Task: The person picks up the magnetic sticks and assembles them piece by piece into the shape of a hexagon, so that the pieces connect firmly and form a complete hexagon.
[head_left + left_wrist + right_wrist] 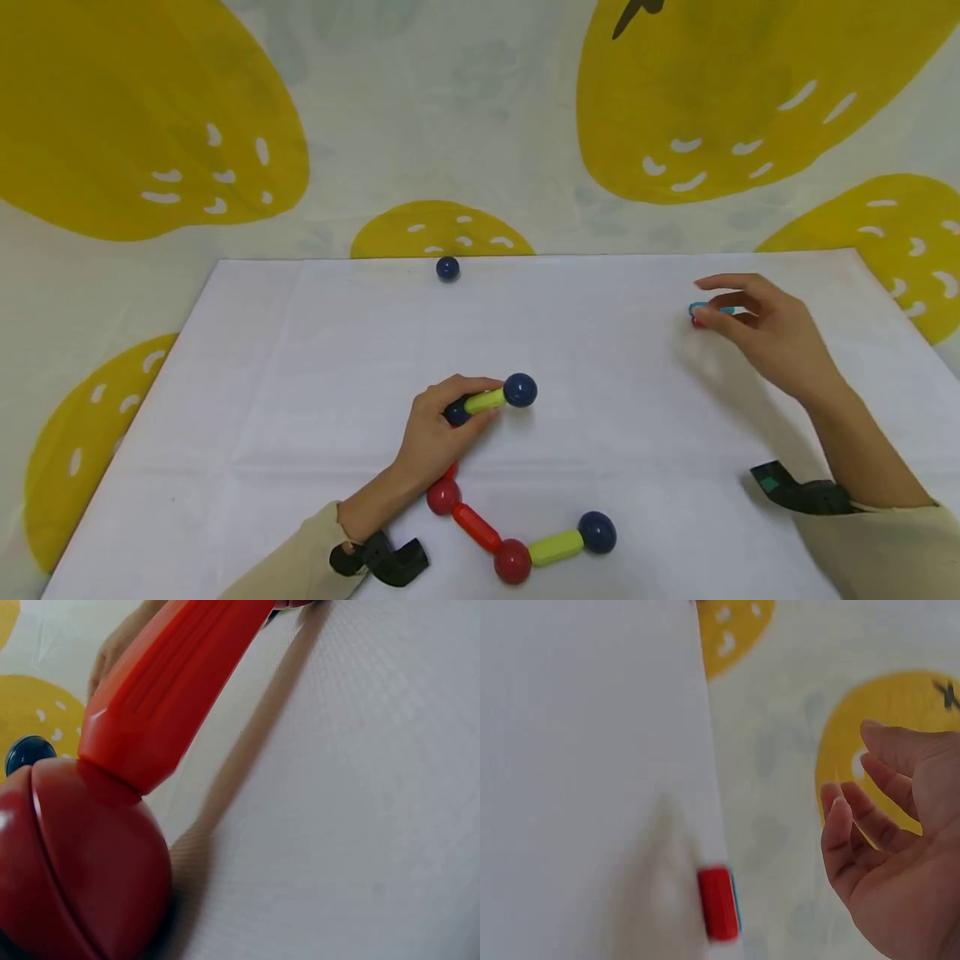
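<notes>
Seemingly a pick-up step: left grip (437,427) pinches lime-green plastic rod (485,401), mid-frame; right grip (776,335), empty, fingers parted, near red oblong plastic piece (721,904), frame right. Next calls for pinching it.

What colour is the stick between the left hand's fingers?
Yellow-green; the stick shows best in the head view.

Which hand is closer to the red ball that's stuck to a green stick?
Left. The left hand is beyond the red ball and to its left, gripping another green stick. The right hand is much farther off, away to the right.
</notes>
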`<action>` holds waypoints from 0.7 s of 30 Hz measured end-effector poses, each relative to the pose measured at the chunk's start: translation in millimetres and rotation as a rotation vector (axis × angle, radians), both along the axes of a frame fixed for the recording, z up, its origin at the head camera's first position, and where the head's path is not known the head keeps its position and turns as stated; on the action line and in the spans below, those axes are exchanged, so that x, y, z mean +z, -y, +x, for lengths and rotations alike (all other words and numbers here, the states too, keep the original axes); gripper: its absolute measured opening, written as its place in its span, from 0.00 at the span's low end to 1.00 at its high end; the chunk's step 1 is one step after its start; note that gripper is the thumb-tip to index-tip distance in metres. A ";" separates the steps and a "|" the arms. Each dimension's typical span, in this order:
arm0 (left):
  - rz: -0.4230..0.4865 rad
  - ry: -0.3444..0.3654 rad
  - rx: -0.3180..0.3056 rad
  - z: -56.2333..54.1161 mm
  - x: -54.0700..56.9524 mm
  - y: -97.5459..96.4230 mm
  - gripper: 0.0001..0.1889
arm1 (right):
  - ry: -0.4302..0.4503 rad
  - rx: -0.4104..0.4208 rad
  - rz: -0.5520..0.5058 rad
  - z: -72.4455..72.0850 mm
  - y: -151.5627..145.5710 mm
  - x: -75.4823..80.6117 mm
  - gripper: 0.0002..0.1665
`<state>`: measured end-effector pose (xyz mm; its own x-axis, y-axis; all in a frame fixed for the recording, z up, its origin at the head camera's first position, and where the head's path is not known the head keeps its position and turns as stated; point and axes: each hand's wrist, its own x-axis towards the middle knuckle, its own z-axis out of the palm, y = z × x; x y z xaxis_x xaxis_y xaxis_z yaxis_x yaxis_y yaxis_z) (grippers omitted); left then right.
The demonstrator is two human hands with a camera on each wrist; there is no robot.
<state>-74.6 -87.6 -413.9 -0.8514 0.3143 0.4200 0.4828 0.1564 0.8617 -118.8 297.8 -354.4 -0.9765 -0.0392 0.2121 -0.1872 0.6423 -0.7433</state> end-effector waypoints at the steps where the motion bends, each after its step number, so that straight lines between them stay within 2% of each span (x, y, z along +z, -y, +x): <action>1: -0.002 0.000 0.002 -1.7 -4.8 0.4 0.16 | -0.001 -0.040 0.014 -0.3 -10.3 -1.6 0.23; 4: -0.008 0.012 0.001 -6.1 -19.5 1.4 0.16 | 0.005 -0.152 0.080 1.1 -39.2 -11.3 0.24; 6: -0.009 0.022 -0.007 -7.0 -22.8 1.4 0.16 | 0.024 -0.214 0.119 3.5 -56.6 -20.3 0.25; 10: -0.012 0.034 -0.010 -6.5 -22.7 0.9 0.16 | 0.066 -0.293 0.122 5.9 -81.3 -36.4 0.26; 13: -0.009 0.027 0.000 -6.3 -20.5 1.0 0.16 | 0.104 -0.296 0.118 4.0 -88.9 -42.4 0.28; 17: -0.002 0.020 0.000 -6.7 -19.4 1.5 0.16 | 0.171 -0.253 0.132 2.4 -92.4 -45.3 0.31; 21: -0.015 0.039 0.001 -6.9 -18.5 2.6 0.16 | 0.201 -0.198 0.120 1.4 -89.8 -49.3 0.30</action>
